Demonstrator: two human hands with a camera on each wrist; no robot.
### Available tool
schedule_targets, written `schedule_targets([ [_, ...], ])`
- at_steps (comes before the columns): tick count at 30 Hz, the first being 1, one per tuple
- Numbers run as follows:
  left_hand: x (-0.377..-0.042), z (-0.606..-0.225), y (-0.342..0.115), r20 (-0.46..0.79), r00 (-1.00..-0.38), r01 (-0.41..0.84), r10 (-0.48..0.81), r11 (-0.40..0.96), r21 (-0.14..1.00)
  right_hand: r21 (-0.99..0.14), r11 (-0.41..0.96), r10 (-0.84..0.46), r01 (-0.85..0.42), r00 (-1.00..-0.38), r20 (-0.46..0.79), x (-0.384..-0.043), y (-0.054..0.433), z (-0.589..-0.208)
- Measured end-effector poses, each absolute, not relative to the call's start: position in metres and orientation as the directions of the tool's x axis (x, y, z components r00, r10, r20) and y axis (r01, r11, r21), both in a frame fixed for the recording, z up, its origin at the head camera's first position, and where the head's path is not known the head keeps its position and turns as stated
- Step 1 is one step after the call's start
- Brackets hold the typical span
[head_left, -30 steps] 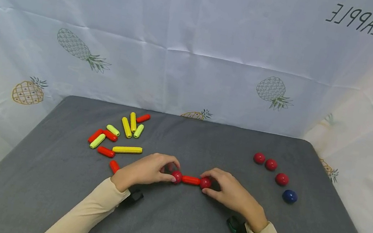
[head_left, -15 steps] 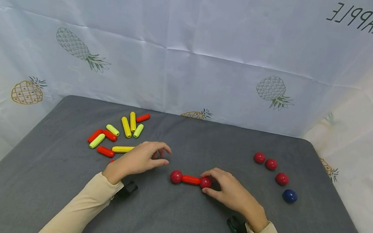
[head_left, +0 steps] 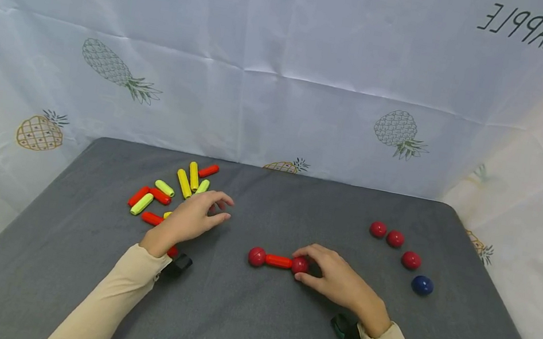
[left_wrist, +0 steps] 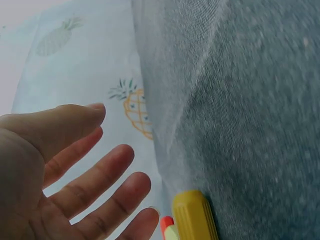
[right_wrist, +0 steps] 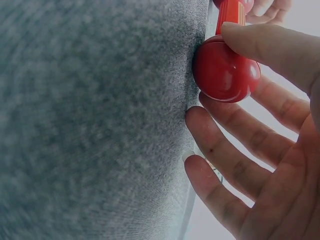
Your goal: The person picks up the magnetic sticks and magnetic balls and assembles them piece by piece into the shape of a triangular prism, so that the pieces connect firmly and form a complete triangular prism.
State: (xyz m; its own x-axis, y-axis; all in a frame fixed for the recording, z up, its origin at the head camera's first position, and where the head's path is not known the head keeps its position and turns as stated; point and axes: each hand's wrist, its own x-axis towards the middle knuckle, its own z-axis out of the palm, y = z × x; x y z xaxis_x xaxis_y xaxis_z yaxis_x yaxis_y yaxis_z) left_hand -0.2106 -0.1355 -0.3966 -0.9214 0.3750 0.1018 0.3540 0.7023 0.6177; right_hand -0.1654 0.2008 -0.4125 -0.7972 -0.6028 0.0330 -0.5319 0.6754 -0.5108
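On the grey tabletop lies a joined piece: a red ridged stick (head_left: 278, 261) with a red ball at each end. My right hand (head_left: 331, 276) pinches the right-end red ball (head_left: 300, 265) (right_wrist: 225, 70) between thumb and fingers. The left-end red ball (head_left: 256, 256) lies untouched. My left hand (head_left: 187, 220) hovers beside the loose sticks, fingers loosely bent and holding nothing. Under it, a yellow ridged stick (left_wrist: 194, 217) shows in the left wrist view; the hand covers most of it in the head view.
Several loose sticks lie at the left, among them a red stick (head_left: 208, 171), a yellow stick (head_left: 184, 183) and a light-green stick (head_left: 141, 204). At the right are a blue ball (head_left: 422, 286) and several red balls (head_left: 411, 261). A pineapple-print cloth (head_left: 258, 115) hangs behind the table.
My left hand has let go of the left-end red ball and moved left and away from me, over the loose sticks. The right hand keeps its place on its ball.
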Motion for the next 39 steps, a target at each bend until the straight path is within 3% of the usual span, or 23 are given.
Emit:
schedule_targets([
  [24, -0.22, -0.409, -0.157, 0.125, -0.979, 0.206, 0.163, 0.803, 0.559, -0.52, 0.673, -0.605, -0.526, -0.796, 0.022, -0.168, 0.203, -0.413],
  [31, -0.22, -0.41, -0.157, 0.141, -0.975, 0.222, 0.173, 0.802, 0.555, -0.524, 0.675, -0.598, -0.519, -0.801, 0.024, -0.168, 0.202, -0.413],
  [39, -0.222, -0.409, -0.159, 0.076, -0.977, 0.208, 0.2, 0.807, 0.553, -0.528, 0.677, -0.599, -0.513, -0.8, 0.009, -0.168, 0.202, -0.413],
])
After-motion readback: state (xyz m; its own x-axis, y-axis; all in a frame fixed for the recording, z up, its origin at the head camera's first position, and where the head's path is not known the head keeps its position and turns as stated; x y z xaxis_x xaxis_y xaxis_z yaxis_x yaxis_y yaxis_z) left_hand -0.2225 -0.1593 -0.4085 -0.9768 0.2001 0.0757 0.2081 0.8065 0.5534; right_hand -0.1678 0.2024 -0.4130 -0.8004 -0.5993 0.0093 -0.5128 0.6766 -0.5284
